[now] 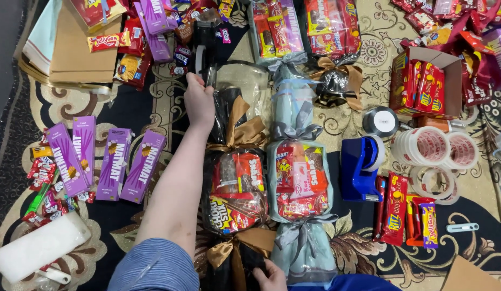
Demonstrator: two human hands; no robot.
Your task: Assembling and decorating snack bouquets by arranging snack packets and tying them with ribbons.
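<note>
We are looking down at a snack bundle wrapped in clear film [237, 183], tied with gold ribbon at both ends and lying on a patterned carpet [153, 102]. Our left hand [199, 99] is reaching to the bundle's far end, its fingers clenched on the clear film there. Our right hand [271, 276] is resting at the bundle's near end, touching the dark wrap beside the lower gold bow [234, 250]; we cannot tell whether its fingers are gripping. Just to the right of the bundle, a second bundle with grey ribbon [300, 180] is lying parallel, touching it. Further right of the bundle, a blue tape dispenser [361, 168] is sitting beside rolls of tape [431, 146]. Well to the left of the bundle, four purple boxes [102, 161] are lying in a row.
</note>
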